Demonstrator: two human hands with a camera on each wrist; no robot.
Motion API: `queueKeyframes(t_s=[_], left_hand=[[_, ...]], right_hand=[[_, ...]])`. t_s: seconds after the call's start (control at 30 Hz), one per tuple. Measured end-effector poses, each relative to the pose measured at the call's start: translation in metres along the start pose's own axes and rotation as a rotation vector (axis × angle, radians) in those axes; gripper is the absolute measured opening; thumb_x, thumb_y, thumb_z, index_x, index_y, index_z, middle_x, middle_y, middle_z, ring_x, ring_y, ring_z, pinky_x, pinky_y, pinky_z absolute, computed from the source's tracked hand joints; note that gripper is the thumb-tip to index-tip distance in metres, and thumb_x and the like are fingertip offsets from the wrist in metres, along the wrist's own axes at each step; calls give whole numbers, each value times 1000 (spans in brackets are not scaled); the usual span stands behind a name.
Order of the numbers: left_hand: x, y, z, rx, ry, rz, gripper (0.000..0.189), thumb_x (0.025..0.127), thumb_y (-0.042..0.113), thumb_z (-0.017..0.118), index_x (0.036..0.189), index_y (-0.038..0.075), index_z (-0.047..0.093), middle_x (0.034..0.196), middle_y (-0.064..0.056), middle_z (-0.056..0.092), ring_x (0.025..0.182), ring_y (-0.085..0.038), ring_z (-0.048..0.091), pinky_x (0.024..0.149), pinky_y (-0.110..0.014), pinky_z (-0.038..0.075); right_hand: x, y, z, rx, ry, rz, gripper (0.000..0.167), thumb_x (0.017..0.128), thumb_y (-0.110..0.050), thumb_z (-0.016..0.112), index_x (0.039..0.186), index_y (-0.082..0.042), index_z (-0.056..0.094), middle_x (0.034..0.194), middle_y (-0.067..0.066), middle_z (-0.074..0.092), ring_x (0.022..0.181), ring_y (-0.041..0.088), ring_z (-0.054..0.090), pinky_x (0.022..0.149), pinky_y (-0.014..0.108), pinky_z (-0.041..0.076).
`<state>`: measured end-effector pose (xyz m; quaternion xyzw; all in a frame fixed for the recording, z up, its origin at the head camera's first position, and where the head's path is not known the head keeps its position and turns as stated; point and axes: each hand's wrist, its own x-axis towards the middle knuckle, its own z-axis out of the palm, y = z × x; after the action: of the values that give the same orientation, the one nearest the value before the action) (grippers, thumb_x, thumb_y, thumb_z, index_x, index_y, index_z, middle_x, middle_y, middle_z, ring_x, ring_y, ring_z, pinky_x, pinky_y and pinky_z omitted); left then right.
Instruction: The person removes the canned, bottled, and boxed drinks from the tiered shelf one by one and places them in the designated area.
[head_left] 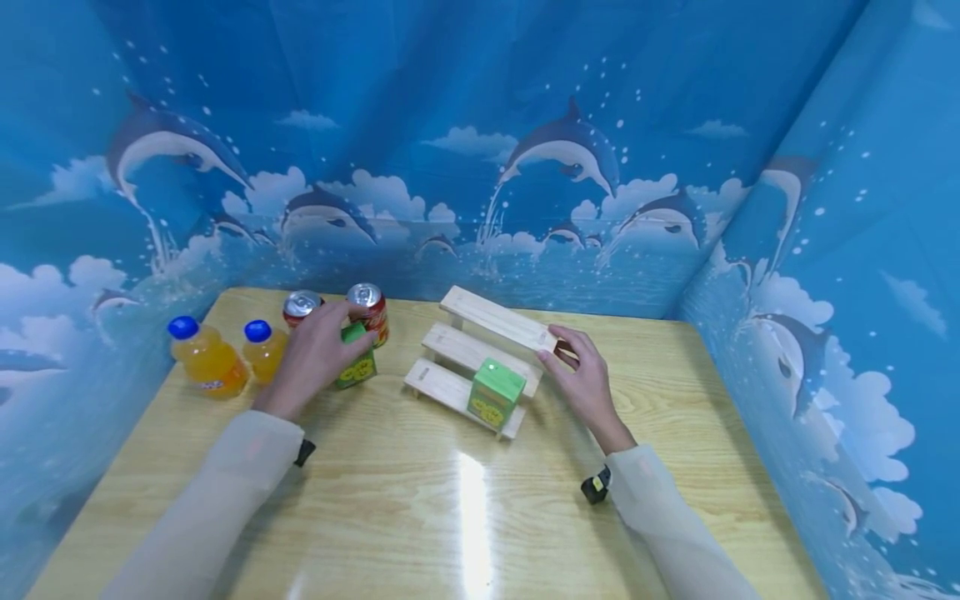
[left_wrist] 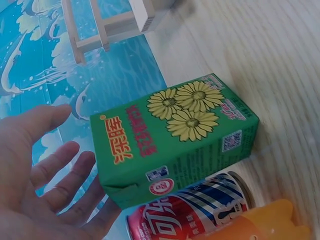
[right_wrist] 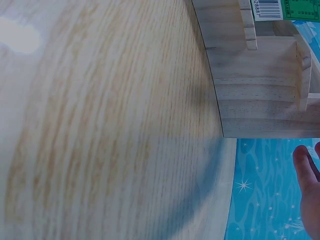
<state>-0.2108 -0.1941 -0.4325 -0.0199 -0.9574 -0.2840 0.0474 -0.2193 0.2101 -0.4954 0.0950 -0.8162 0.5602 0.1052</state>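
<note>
In the head view, my left hand (head_left: 318, 350) is over a green drink carton (head_left: 357, 367) standing on the table at left. The left wrist view shows the thumb apart from this carton (left_wrist: 180, 135), with the other fingers spread beside its top end. My right hand (head_left: 581, 375) is at the right end of a three-step wooden shelf (head_left: 498, 317), thumb in front of the top step and fingers behind it. Part of that hand (right_wrist: 310, 195) shows by the shelf's side panel (right_wrist: 260, 110). A second green carton (head_left: 497, 392) stands on the lowest step, at its right.
Two red cans, one at the left (head_left: 298, 307) and one farther right (head_left: 371, 312), stand behind my left hand. Two orange drink bottles with blue caps, a larger (head_left: 210, 358) and a smaller (head_left: 264, 350), are at the table's left side. A dolphin-print curtain (head_left: 480, 125) surrounds the table.
</note>
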Motion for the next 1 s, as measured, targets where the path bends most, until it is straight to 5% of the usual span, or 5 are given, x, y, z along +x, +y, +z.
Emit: queueKeyframes(t_s=[0.23, 0.5, 0.8, 1.0], left_hand=[[3, 9, 0, 3, -29, 41, 49, 105, 34, 76, 144, 7, 65, 146, -21, 64, 137, -43, 57, 116, -64, 50], [7, 17, 4, -8, -82, 148, 50, 104, 29, 77, 148, 9, 63, 155, -19, 58, 143, -43, 52, 118, -64, 49], [10, 29, 11, -97, -244, 305, 63, 100, 23, 82, 157, 17, 56, 164, -15, 51, 154, -43, 43, 123, -70, 41], [9, 35, 18, -177, -363, 368, 74, 97, 22, 85, 163, 21, 50, 172, -14, 42, 159, -41, 39, 124, -71, 40]], right_hand=[[0, 2, 1, -10, 4, -5, 50, 101, -15, 80, 147, -4, 65, 147, 16, 60, 133, 38, 64, 114, 32, 55], [1, 1, 1, 4, 8, 16, 53, 101, -7, 78, 150, 2, 61, 151, 23, 57, 137, 44, 61, 118, 43, 53], [-6, -30, 1, -15, 1, 16, 50, 103, -3, 74, 149, 8, 58, 150, 27, 56, 136, 47, 60, 118, 44, 52], [-1, -10, 2, 3, 7, 33, 51, 102, -3, 76, 149, 6, 60, 150, 26, 56, 137, 46, 60, 119, 47, 51]])
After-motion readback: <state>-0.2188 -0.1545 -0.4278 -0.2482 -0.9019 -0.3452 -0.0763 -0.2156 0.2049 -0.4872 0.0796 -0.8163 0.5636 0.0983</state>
